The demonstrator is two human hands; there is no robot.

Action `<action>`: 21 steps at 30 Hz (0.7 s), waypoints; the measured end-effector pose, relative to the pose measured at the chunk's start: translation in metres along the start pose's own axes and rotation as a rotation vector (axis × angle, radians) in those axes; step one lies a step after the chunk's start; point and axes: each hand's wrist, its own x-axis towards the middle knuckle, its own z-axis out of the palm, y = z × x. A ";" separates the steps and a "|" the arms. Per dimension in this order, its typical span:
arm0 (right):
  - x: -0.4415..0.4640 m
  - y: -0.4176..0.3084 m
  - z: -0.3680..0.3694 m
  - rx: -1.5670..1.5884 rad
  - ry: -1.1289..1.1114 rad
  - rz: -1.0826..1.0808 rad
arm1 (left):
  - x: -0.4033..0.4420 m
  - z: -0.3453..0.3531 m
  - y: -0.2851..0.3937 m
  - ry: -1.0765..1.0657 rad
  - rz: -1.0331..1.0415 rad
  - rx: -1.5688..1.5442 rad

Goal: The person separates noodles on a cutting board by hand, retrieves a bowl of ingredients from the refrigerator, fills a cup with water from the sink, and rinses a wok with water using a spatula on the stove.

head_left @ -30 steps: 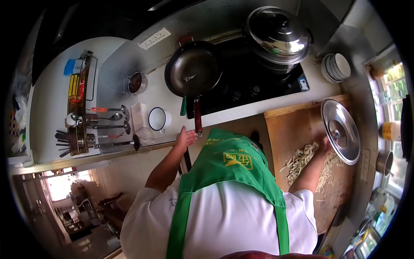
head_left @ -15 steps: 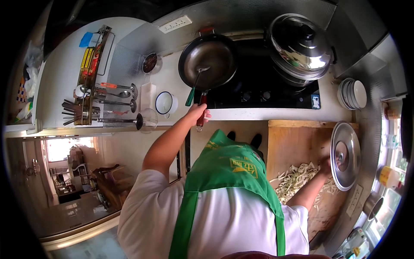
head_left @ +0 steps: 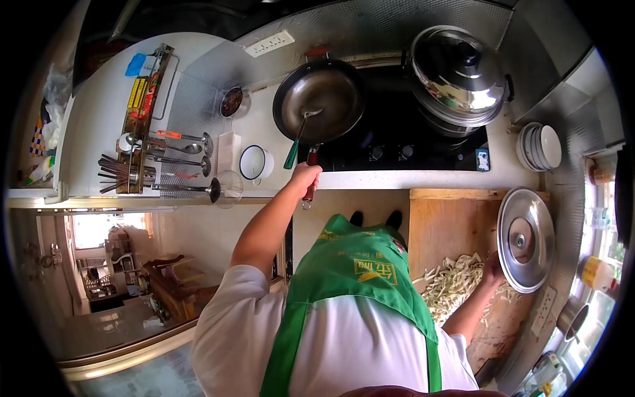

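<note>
My left hand (head_left: 306, 175) is closed around the red-brown handle of the wok (head_left: 324, 86), which stands at the left of the black stove. Inside the wok rests the head of a spatula (head_left: 292, 154), its green handle leaning over the near rim. On the right, my right hand (head_left: 491, 270) grips the left edge of a round metal lid (head_left: 534, 241), tilted up on its side; the lid partly hides the fingers. Below that hand, sliced pale vegetable strips (head_left: 456, 284) lie heaped on a wooden board (head_left: 436, 221).
A large lidded steamer pot (head_left: 456, 76) occupies the stove's right side, with stacked bowls (head_left: 549, 147) beyond. Left of the wok are a white enamel mug (head_left: 253, 163), a jar of dark seasoning (head_left: 231, 101) and a rack (head_left: 142, 119) hung with ladles. A wall runs along the right.
The lid has moved slightly left and turned more face-on, with my right hand moving slightly left and down. My left hand stays on the wok handle.
</note>
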 end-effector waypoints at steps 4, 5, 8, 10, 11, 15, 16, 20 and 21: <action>-0.011 0.004 0.013 -0.193 0.019 -0.124 | -0.016 -0.003 -0.006 -0.025 0.049 -0.023; -0.018 0.007 0.019 -0.252 0.034 -0.129 | -0.023 -0.005 -0.008 -0.028 0.070 -0.033; -0.022 0.000 0.003 -0.277 0.043 -0.046 | -0.044 -0.013 -0.012 -0.031 0.111 0.031; -0.038 0.002 0.005 -0.246 0.059 0.008 | -0.058 -0.025 -0.021 -0.044 0.107 0.041; -0.027 -0.008 -0.013 -0.246 0.062 0.010 | -0.070 -0.026 -0.013 -0.034 0.111 0.074; -0.059 -0.017 -0.028 -0.183 0.280 -0.057 | -0.107 -0.058 -0.035 -0.042 0.121 0.170; -0.070 -0.012 -0.027 -0.253 0.285 -0.092 | -0.112 -0.069 -0.042 -0.054 0.114 0.185; -0.072 -0.002 -0.028 -0.340 0.275 -0.091 | -0.138 -0.097 -0.055 -0.091 0.120 0.217; -0.100 0.007 -0.024 -0.329 0.322 -0.126 | -0.141 -0.111 -0.068 -0.117 0.129 0.225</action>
